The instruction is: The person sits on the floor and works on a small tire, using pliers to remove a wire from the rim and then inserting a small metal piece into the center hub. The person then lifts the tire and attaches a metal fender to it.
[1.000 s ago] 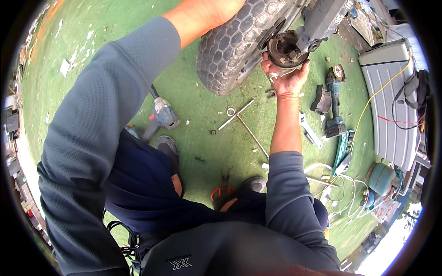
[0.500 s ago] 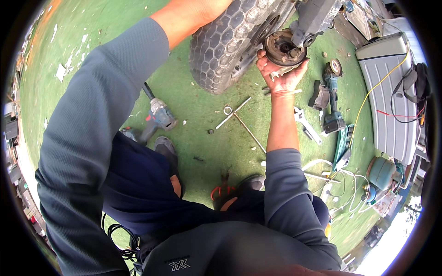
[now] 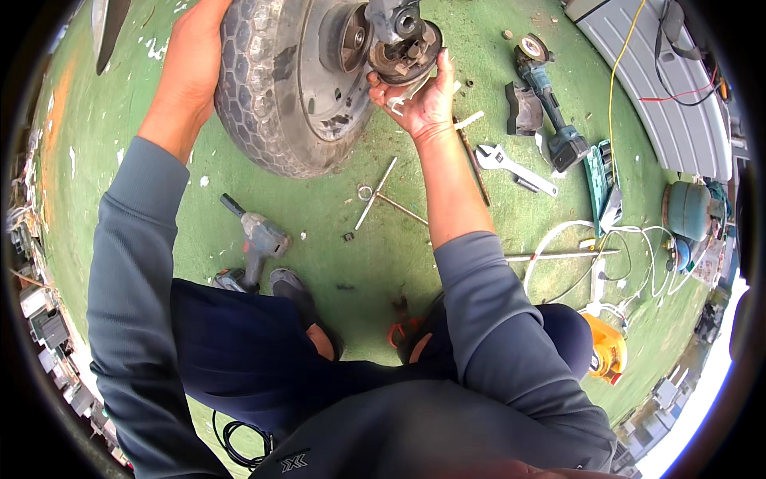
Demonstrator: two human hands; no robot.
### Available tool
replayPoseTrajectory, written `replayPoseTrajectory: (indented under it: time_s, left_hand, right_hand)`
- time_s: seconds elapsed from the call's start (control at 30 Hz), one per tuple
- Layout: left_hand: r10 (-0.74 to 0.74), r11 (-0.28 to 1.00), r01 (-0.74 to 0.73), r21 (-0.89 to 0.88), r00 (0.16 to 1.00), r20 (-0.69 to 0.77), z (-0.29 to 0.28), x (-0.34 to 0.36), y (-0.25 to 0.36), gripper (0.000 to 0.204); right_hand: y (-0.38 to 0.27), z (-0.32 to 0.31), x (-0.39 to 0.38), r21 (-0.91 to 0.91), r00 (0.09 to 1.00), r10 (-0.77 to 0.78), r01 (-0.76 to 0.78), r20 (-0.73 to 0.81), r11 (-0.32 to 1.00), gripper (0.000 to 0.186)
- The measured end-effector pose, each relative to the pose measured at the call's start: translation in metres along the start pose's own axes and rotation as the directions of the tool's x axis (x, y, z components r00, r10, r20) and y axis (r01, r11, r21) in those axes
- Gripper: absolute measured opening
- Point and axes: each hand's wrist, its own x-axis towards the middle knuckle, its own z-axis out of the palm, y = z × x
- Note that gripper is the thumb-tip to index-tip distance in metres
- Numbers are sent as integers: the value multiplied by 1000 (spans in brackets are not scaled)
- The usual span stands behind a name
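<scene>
My left hand (image 3: 198, 52) grips the outer side of a knobbly black tyre (image 3: 247, 112), its fingers partly hidden behind the tread. The wheel's grey rim (image 3: 317, 120) and its hollow hub (image 3: 345, 38) face right. Beside the hub, my right hand (image 3: 427, 108) cups a round, dirty brake plate (image 3: 405, 60) from below, thumb at its right edge and fingers at its lower left. A gap separates the plate from the wheel. A grey metal arm (image 3: 392, 17) comes down over the plate from above.
On the green floor lie an impact wrench (image 3: 262, 239), a T-handle wrench (image 3: 377, 191), an adjustable wrench (image 3: 519, 169), an angle grinder (image 3: 550, 104) and red-handled pliers (image 3: 403, 323). A grey storage box (image 3: 638, 72), white hose (image 3: 550, 233) and orange tool (image 3: 606, 350) are at right.
The wheel has come away to the left from the brake plate, so its hub now shows. My left hand has moved with the tyre; my right hand still holds the plate. The view has shifted.
</scene>
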Motion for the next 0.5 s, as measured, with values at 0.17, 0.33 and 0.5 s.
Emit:
replayPoseTrajectory:
  time_s: [0.17,0.33,0.5]
  left_hand:
    - [22,997,-15,74,995,-96,-20,9,-5,59]
    - [18,994,-11,109,997,-69,-6,0,3,59]
    - [11,995,-3,103,997,-77,-10,0,2,60]
  right_hand:
    - [0,2,-3,-108,997,-68,65,-28,992,74]
    - [3,9,3,-442,982,-181,142,-48,886,93]
    - [13,23,16,-707,940,-342,248,10,662,120]
